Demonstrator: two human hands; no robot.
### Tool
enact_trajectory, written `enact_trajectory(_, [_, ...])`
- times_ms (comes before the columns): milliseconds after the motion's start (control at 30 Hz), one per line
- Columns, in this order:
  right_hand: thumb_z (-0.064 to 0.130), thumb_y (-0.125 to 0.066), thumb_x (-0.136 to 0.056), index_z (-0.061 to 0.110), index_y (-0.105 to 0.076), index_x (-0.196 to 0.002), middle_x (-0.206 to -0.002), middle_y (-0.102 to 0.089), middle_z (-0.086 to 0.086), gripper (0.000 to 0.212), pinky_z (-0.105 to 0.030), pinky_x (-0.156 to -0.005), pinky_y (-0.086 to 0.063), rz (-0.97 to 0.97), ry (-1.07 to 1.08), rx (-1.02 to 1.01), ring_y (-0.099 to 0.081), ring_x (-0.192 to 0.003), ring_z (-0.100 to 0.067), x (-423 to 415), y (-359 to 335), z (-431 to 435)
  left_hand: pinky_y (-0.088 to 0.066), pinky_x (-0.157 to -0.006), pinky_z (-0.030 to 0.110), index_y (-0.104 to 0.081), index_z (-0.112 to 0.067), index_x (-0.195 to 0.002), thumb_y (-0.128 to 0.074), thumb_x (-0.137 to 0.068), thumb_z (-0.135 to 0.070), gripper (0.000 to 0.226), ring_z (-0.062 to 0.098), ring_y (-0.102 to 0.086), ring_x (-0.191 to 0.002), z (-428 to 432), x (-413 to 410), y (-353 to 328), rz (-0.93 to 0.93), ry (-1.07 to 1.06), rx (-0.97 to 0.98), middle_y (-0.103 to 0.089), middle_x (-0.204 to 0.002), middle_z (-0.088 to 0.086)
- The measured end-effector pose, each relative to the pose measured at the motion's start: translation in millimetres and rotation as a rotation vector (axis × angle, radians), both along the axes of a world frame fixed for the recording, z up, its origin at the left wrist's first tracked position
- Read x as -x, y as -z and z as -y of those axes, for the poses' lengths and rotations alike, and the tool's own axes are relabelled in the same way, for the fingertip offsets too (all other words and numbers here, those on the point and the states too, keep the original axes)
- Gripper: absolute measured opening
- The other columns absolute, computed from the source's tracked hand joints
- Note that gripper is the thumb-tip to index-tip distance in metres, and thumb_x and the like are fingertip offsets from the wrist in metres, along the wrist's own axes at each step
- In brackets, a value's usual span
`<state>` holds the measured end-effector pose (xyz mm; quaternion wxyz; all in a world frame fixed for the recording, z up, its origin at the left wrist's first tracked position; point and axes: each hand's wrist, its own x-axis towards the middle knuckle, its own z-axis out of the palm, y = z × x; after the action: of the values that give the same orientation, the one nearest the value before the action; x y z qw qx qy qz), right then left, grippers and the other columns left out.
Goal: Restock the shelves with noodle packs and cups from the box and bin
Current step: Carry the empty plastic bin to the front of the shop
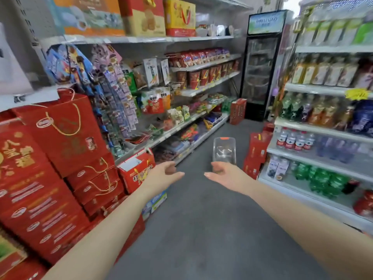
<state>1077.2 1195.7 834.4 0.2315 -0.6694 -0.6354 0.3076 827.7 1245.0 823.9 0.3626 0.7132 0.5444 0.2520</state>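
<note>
A clear plastic bin point(224, 151) with an orange clip on its far rim stands on the grey aisle floor ahead of me; it looks empty. My left hand point(166, 173) and my right hand point(223, 173) are stretched forward over the floor with relaxed fingers, and neither holds anything. My right hand partly overlaps the bin's near edge in the view. Red noodle cups point(203, 76) stand in a row on a middle shelf on the left, with red noodle packs point(198, 56) on the shelf above them.
Stacked red gift boxes point(50, 168) crowd the left side. A left shelf rack point(181, 126) holds snacks. More red cartons point(257, 152) sit on the floor at the right beside drink shelves point(323, 142). A glass-door fridge point(260, 65) closes the aisle's far end.
</note>
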Motion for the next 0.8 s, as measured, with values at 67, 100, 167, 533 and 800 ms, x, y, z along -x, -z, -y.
enact_trajectory(67, [0.061, -0.062, -0.085, 0.022, -0.041, -0.148, -0.144, -0.051, 0.004, 0.077, -0.019, -0.102, -0.036, 0.009, 0.041, 0.013, -0.051, -0.129, -0.012, -23, 9, -26, -0.046, -0.102, 0.028, -0.055, -0.028, -0.138, -0.074, -0.082, -0.050, 0.063, 0.006, -0.060, -0.113, -36, -21, 3, -0.005, 0.026, 0.012, -0.064, -0.126, -0.010])
enact_trajectory(100, [0.061, -0.062, -0.085, 0.022, -0.041, -0.148, -0.144, -0.052, 0.004, 0.076, -0.020, -0.102, -0.036, 0.014, 0.062, 0.018, -0.051, -0.129, -0.013, -34, 14, -39, -0.045, -0.100, 0.026, -0.054, -0.029, -0.137, -0.073, -0.083, -0.050, 0.062, 0.006, -0.060, -0.113, -54, -31, 5, -0.003, 0.039, 0.019, -0.063, -0.126, -0.010])
enact_trajectory(167, [0.059, -0.063, -0.086, 0.021, -0.042, -0.147, -0.143, -0.052, 0.004, 0.075, -0.023, -0.105, -0.038, -0.002, 0.110, 0.027, -0.052, -0.128, -0.013, -52, 22, -67, -0.043, -0.097, 0.022, -0.055, -0.030, -0.136, -0.074, -0.083, -0.049, 0.060, 0.005, -0.059, -0.111, -93, -49, 10, -0.011, 0.069, 0.025, -0.063, -0.124, -0.010])
enact_trajectory(533, [0.055, -0.065, -0.086, 0.019, -0.045, -0.145, -0.143, -0.053, 0.001, 0.072, -0.033, -0.109, -0.040, -0.048, 0.368, 0.013, -0.052, -0.129, -0.014, -141, 19, -244, -0.042, -0.095, 0.021, -0.056, -0.029, -0.136, -0.075, -0.081, -0.050, 0.062, 0.003, -0.058, -0.116, -348, -156, 5, -0.049, 0.289, 0.019, -0.063, -0.128, -0.011])
enact_trajectory(800, [0.057, -0.064, -0.085, 0.020, -0.046, -0.145, -0.139, -0.055, 0.002, 0.072, -0.023, -0.089, -0.049, -0.104, 0.472, 0.055, -0.058, -0.116, -0.012, -223, 46, -357, -0.050, -0.087, 0.022, -0.058, -0.028, -0.131, -0.077, -0.080, -0.043, 0.056, 0.003, -0.064, -0.106, -486, -246, 42, -0.080, 0.369, 0.105, -0.069, -0.114, -0.011])
